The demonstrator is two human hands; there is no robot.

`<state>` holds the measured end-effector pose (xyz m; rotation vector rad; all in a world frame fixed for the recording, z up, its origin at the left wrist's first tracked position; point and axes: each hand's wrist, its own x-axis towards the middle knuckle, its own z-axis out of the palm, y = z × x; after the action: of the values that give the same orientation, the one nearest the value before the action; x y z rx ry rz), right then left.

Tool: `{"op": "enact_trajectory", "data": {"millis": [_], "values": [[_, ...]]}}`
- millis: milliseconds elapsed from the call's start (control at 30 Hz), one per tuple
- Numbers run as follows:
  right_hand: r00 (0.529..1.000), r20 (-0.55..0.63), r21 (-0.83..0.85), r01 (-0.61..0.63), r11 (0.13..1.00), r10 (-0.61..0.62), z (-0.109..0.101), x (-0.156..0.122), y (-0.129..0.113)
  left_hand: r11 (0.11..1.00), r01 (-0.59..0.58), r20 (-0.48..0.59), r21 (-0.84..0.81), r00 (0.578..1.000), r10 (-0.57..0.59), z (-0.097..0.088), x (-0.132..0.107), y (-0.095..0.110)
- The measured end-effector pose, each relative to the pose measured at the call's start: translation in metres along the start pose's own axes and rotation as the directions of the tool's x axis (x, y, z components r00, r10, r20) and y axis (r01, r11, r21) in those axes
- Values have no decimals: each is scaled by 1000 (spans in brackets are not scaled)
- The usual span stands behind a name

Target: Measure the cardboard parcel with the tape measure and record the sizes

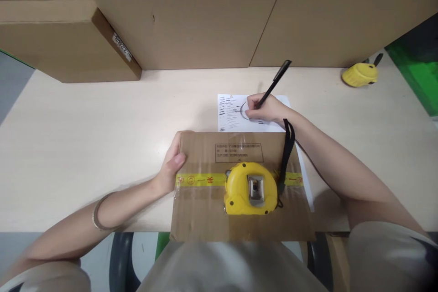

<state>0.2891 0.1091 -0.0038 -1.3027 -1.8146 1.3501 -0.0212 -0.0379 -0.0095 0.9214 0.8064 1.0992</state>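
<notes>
Just beyond the taped box point(198, 214), one black pen point(276, 81) was held in the right hand point(263, 107), which was placed over one marked sheet of paper point(227, 112), partly hidden by the box. The box's left edge was gripped by the left hand point(174, 164). Two yellow tape measures were counted: one tape measure point(251, 189) was set upon the box, the other point(360, 74) was left beyond it, far to its right, on the counter point(85, 123).

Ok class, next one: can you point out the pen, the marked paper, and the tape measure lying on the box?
Pen point(274, 82): head view, middle of its black barrel.
Marked paper point(228, 113): head view, its left part, among the marks.
Tape measure point(238, 188): head view, left side of its yellow casing.
</notes>
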Motion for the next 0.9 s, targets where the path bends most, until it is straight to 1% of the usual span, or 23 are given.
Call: {"op": "enact_trajectory", "data": {"millis": [133,200,300,433,567,633,767,900], "values": [[1000,1,22,-17,1000,17,0,-1,-2,1000,2,-8,6,1000,-2,0,0,0],[1000,-18,24,-17,1000,17,0,-1,-2,1000,-10,-1,5,1000,10,-1,0,0],[994,-107,59,-18,998,25,0,1,1,1000,-9,9,8,1000,9,-1,0,0],[967,-245,137,-31,990,65,4,5,8,1000,-7,-9,18,1000,8,-1,0,0],[943,-321,155,-33,987,82,8,6,10,1000,-8,-3,-13,1000,8,1,1,1],[946,-313,149,-37,988,82,8,5,8,1000,-11,10,-23,1000,11,2,2,1],[964,-246,134,-63,989,95,7,4,7,1000,-16,13,-2,1000,16,2,3,2],[948,-307,145,-46,988,89,8,5,8,1000,-22,4,6,1000,22,1,3,0]]}}
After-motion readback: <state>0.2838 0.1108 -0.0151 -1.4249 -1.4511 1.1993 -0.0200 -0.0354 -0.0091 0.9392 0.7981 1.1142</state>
